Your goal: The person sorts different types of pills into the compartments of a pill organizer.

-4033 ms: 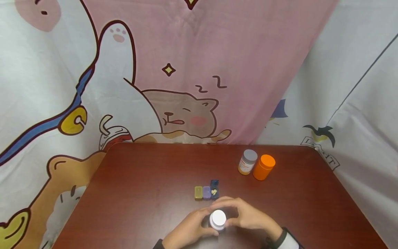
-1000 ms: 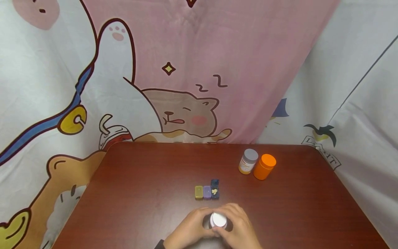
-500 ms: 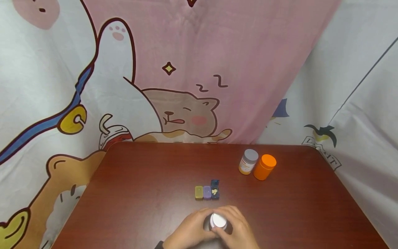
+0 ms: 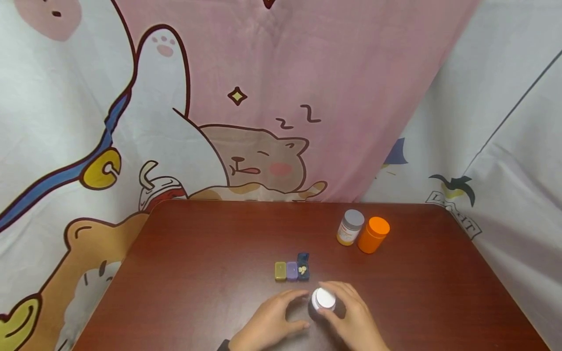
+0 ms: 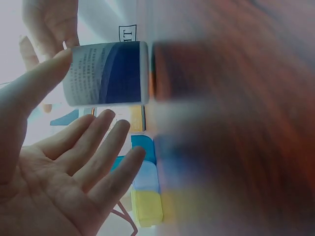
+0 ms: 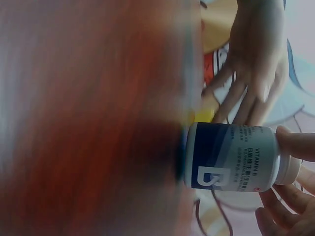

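Note:
A white-capped vitamin B bottle (image 4: pixel 324 298) with a blue and white label (image 6: pixel 231 157) is upright near the table's front, its cap on. My right hand (image 4: pixel 353 314) holds it, thumb and fingers around the cap and upper part. Whether its base touches the table, I cannot tell. To its left is my left hand (image 4: pixel 270 319), its fingers spread and apart from the bottle. Beyond the hands lies a small pill box with a yellow compartment (image 4: pixel 280 271), a purple compartment (image 4: pixel 291 271) and a dark blue compartment (image 4: pixel 303 273). The dark blue lid stands up, with several pale tablets inside.
A grey-capped bottle (image 4: pixel 350 227) and an orange bottle (image 4: pixel 373 235) stand side by side toward the table's back right. The brown table (image 4: pixel 210 243) ends against a printed curtain (image 4: pixel 360 87).
Both hands were around the white bottle. The left hand has let go, and the right hand has carried the bottle a little to the right and away from me.

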`<state>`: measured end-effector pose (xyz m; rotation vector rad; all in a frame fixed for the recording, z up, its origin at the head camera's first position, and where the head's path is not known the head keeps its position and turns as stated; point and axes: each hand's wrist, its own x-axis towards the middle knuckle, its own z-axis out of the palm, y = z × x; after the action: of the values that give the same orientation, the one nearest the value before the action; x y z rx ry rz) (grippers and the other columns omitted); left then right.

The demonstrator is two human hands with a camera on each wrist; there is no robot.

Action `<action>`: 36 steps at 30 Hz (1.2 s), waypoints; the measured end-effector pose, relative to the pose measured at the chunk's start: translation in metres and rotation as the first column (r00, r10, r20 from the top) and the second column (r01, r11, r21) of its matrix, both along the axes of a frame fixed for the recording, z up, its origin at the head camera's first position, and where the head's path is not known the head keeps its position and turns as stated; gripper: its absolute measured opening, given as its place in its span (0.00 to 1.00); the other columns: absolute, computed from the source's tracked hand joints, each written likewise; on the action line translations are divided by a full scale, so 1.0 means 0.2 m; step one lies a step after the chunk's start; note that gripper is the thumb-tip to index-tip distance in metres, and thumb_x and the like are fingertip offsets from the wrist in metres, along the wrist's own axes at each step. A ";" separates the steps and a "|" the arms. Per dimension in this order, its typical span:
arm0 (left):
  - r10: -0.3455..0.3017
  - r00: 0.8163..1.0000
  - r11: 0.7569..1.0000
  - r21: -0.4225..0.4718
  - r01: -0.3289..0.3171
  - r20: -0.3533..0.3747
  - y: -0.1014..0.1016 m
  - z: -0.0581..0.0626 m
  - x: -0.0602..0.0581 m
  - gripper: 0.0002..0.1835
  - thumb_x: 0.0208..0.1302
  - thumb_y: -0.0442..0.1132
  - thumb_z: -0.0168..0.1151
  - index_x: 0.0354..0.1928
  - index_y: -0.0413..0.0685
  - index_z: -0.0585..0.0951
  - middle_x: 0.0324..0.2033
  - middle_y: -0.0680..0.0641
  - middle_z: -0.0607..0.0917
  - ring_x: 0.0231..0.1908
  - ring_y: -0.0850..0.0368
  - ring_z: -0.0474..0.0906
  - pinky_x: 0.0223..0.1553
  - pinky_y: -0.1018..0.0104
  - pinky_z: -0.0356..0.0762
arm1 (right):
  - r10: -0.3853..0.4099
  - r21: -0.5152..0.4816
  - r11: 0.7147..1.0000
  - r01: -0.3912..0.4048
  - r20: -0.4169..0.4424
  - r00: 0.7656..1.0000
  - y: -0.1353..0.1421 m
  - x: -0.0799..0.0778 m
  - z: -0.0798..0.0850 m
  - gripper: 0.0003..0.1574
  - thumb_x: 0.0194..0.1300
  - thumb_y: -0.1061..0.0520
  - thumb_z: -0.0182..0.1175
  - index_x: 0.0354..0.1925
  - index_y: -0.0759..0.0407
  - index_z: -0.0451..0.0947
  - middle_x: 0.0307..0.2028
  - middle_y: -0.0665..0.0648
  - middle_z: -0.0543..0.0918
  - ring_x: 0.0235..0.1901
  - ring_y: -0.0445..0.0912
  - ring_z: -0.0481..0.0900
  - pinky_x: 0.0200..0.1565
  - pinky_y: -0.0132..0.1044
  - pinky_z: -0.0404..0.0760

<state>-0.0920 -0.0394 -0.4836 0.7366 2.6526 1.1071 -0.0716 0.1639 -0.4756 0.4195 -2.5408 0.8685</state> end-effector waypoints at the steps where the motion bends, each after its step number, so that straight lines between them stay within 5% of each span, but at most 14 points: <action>1: 0.000 1.000 1.000 0.001 0.000 -0.008 0.00 0.00 0.00 0.32 0.51 0.53 0.67 0.60 0.55 0.74 0.54 0.52 0.83 0.54 0.55 0.76 0.54 0.50 0.78 | -0.023 0.001 1.000 0.023 0.004 1.000 0.02 -0.01 0.01 0.35 0.35 0.56 0.76 0.48 0.44 0.80 0.45 0.44 0.85 0.46 0.38 0.77 0.43 0.44 0.83; 11: -0.008 1.000 0.999 0.042 0.009 -0.020 -0.02 0.00 0.00 0.28 0.54 0.54 0.64 0.58 0.57 0.76 0.48 0.57 0.87 0.51 0.60 0.78 0.53 0.53 0.78 | -0.197 -0.041 0.980 0.197 -0.006 0.980 0.32 -0.15 0.03 0.32 0.37 0.62 0.74 0.46 0.55 0.81 0.43 0.54 0.86 0.43 0.43 0.75 0.44 0.36 0.71; 23: 0.026 0.998 1.000 0.004 -0.026 -0.049 -0.04 0.01 -0.01 0.27 0.53 0.54 0.64 0.57 0.58 0.76 0.48 0.57 0.87 0.50 0.59 0.79 0.51 0.53 0.80 | -0.372 -0.049 0.926 0.375 0.060 0.926 0.64 -0.25 0.05 0.32 0.45 0.61 0.71 0.52 0.63 0.76 0.47 0.70 0.82 0.48 0.62 0.76 0.42 0.59 0.74; 30: 0.029 0.998 1.000 0.009 -0.029 -0.054 -0.04 0.00 -0.01 0.26 0.54 0.54 0.64 0.56 0.57 0.77 0.47 0.57 0.87 0.50 0.59 0.79 0.51 0.53 0.79 | -0.446 0.009 0.894 0.448 0.116 0.888 0.75 -0.29 0.06 0.33 0.49 0.56 0.70 0.54 0.63 0.75 0.45 0.71 0.82 0.33 0.54 0.75 0.30 0.47 0.72; 36: 0.034 0.998 0.999 0.004 -0.034 -0.060 -0.04 0.00 -0.01 0.26 0.54 0.55 0.64 0.56 0.58 0.77 0.47 0.58 0.87 0.50 0.60 0.79 0.50 0.53 0.80 | -0.460 0.012 0.887 0.462 0.129 0.879 0.81 -0.30 0.05 0.33 0.50 0.54 0.69 0.55 0.62 0.75 0.44 0.71 0.83 0.30 0.52 0.74 0.27 0.42 0.71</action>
<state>-0.0935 -0.0474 -0.4840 0.7391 2.7241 1.1143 -0.1316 0.3252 -0.4647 -0.2573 -2.5772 0.7494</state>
